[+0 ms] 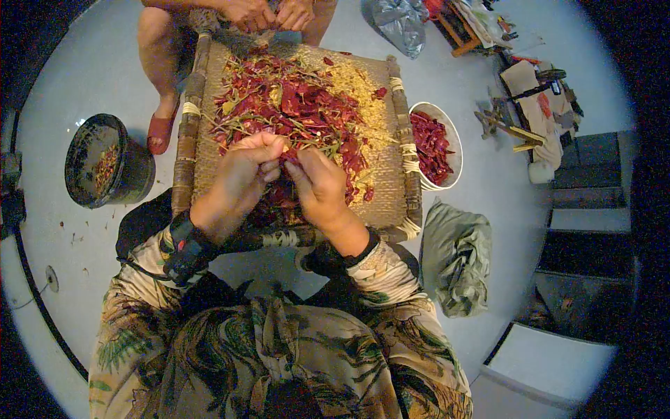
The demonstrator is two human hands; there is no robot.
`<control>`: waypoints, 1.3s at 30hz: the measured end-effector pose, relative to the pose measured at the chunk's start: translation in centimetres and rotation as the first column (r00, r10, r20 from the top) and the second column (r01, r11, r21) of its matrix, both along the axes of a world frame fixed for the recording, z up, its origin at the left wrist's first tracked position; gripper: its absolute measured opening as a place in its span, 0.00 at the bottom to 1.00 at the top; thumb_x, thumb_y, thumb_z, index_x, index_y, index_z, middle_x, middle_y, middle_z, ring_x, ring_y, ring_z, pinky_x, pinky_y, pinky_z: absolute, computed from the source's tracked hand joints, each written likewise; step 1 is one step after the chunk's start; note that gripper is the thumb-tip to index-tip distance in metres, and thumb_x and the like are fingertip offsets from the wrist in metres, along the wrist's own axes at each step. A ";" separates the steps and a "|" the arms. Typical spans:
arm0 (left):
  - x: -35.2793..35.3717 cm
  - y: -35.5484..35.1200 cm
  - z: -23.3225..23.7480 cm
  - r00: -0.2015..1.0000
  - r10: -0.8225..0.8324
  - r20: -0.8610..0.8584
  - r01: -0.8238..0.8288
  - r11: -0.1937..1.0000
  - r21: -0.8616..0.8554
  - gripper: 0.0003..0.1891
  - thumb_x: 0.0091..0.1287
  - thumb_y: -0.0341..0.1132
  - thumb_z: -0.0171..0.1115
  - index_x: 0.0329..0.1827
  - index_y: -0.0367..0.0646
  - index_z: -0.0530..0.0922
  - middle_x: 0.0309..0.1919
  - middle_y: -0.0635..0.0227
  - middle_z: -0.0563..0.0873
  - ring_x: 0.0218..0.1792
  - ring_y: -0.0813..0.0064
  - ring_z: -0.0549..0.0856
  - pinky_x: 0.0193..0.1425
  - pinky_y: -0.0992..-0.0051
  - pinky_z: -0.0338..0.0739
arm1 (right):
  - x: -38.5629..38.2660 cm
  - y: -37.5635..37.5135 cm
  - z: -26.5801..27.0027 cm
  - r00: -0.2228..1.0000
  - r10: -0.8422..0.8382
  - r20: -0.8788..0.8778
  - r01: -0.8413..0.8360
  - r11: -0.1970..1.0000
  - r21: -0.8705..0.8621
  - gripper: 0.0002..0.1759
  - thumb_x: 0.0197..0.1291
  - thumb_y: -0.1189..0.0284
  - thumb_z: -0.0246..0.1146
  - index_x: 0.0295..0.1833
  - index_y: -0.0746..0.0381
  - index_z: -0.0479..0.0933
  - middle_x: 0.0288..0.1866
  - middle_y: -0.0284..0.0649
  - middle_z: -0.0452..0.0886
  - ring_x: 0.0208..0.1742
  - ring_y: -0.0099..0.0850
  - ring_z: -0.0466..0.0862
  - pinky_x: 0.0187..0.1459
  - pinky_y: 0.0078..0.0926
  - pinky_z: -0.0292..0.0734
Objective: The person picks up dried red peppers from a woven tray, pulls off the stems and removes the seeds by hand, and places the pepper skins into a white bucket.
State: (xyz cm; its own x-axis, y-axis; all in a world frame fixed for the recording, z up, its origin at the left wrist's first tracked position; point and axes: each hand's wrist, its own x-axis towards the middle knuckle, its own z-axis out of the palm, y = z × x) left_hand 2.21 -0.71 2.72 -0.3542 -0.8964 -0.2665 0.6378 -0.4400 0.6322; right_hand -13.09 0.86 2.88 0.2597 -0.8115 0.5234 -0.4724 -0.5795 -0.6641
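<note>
My left hand (243,173) and my right hand (322,184) meet over the near part of a woven tray (380,197) framed in wood. Their fingers are closed in a pinch on a dried red chili (287,157), mostly hidden by the fingertips. Beneath and beyond them lies a heap of dried red chili pods (296,98) mixed with stems. Yellow seeds (356,80) are spread along the right and far side of the heap.
A black bucket (139,171) with seeds and bits inside stands on the left. At right is a white bucket (457,143) of red chilies, with a crumpled grey-green sack (457,258) nearer me. Opposite, another person's hands (269,12) are over the tray's far edge.
</note>
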 end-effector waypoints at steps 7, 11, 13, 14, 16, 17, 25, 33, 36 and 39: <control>-0.1 0.3 0.6 0.998 0.034 -0.051 -0.032 0.999 0.037 0.01 0.65 0.30 0.57 0.35 0.44 0.75 0.24 0.79 0.74 0.20 0.87 0.65 0.24 0.85 0.59 | 0.0 0.2 0.3 0.996 -0.029 -0.079 0.017 0.989 -0.145 0.09 0.48 0.84 0.63 0.37 0.68 0.75 0.30 0.48 0.76 0.28 0.44 0.78 0.29 0.32 0.73; 0.1 0.0 0.4 0.999 0.045 0.002 -0.045 0.999 -0.012 0.01 0.64 0.29 0.58 0.34 0.43 0.75 0.23 0.78 0.74 0.19 0.87 0.65 0.23 0.85 0.59 | 0.0 0.0 0.5 0.994 -0.049 -0.094 0.027 0.975 -0.223 0.10 0.46 0.84 0.63 0.37 0.68 0.75 0.29 0.47 0.76 0.28 0.44 0.78 0.28 0.33 0.73; 0.2 -0.2 0.2 0.996 0.054 0.066 -0.051 0.998 -0.037 0.01 0.63 0.29 0.57 0.33 0.44 0.75 0.23 0.78 0.75 0.19 0.87 0.66 0.23 0.85 0.59 | -0.1 0.0 0.5 0.990 -0.067 -0.124 0.035 0.970 -0.239 0.11 0.45 0.84 0.63 0.38 0.68 0.75 0.29 0.47 0.76 0.28 0.44 0.78 0.27 0.33 0.73; 0.1 -0.1 0.2 0.992 0.073 0.107 -0.067 0.996 -0.055 0.01 0.62 0.29 0.57 0.32 0.45 0.75 0.24 0.78 0.76 0.19 0.87 0.66 0.23 0.85 0.59 | -0.2 0.0 0.5 0.990 -0.061 -0.131 0.028 0.971 -0.239 0.11 0.45 0.83 0.63 0.38 0.68 0.75 0.29 0.47 0.76 0.28 0.44 0.78 0.27 0.33 0.73; 0.2 -0.1 0.1 0.982 0.097 0.163 -0.083 0.993 -0.089 0.01 0.61 0.30 0.57 0.31 0.45 0.75 0.25 0.77 0.77 0.19 0.87 0.67 0.23 0.86 0.60 | -0.3 -0.1 0.3 0.988 -0.048 -0.144 0.012 0.971 -0.238 0.11 0.44 0.83 0.63 0.38 0.68 0.76 0.29 0.47 0.76 0.28 0.44 0.78 0.27 0.34 0.73; 0.2 -0.2 0.0 0.979 0.101 0.180 -0.083 0.991 -0.105 0.01 0.61 0.30 0.57 0.31 0.45 0.75 0.25 0.77 0.78 0.19 0.86 0.67 0.23 0.86 0.60 | -0.3 -0.2 0.3 0.987 -0.046 -0.152 0.007 0.968 -0.251 0.11 0.44 0.83 0.63 0.38 0.67 0.76 0.29 0.47 0.76 0.27 0.44 0.78 0.28 0.34 0.73; 7.4 -4.7 1.4 0.903 0.430 0.007 -0.415 0.876 -0.244 0.03 0.66 0.29 0.57 0.37 0.39 0.75 0.23 0.77 0.73 0.18 0.87 0.63 0.22 0.86 0.58 | -3.4 -0.9 -0.5 0.947 -0.044 0.319 -0.122 0.869 0.480 0.06 0.61 0.76 0.59 0.41 0.67 0.76 0.30 0.36 0.78 0.29 0.28 0.79 0.31 0.27 0.74; 3.8 -3.1 1.4 0.985 0.172 -0.029 -0.175 0.976 -0.130 0.05 0.67 0.32 0.56 0.41 0.42 0.73 0.34 0.72 0.77 0.32 0.82 0.75 0.35 0.82 0.73 | -4.3 -1.9 -0.2 0.874 -0.066 0.481 -0.213 0.838 0.502 0.12 0.63 0.75 0.58 0.50 0.67 0.75 0.44 0.35 0.80 0.45 0.23 0.79 0.50 0.22 0.73; 3.7 -3.0 1.1 0.986 0.158 0.051 -0.153 0.984 -0.094 0.05 0.67 0.32 0.56 0.41 0.42 0.73 0.38 0.67 0.80 0.31 0.82 0.77 0.39 0.78 0.77 | -5.3 -2.5 -0.5 0.938 -0.006 0.348 -0.158 0.884 0.441 0.13 0.62 0.76 0.57 0.52 0.67 0.74 0.46 0.37 0.81 0.48 0.25 0.79 0.53 0.23 0.71; 3.7 -2.9 1.1 0.983 0.143 0.112 -0.132 0.986 -0.106 0.05 0.66 0.31 0.55 0.43 0.41 0.74 0.38 0.66 0.81 0.32 0.81 0.79 0.41 0.76 0.79 | -6.0 -3.4 -1.3 0.905 -0.092 0.416 -0.120 0.883 0.455 0.13 0.63 0.75 0.56 0.53 0.67 0.73 0.45 0.40 0.81 0.46 0.28 0.80 0.53 0.24 0.72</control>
State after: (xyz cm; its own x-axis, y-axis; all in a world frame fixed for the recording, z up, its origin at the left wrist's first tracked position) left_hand 5.92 -3.57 3.77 -0.1968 -0.9581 -0.2083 0.6060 -0.2858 0.7424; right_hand -19.09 -2.56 1.54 0.1182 -0.9814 0.1512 -0.0866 -0.1619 -0.9830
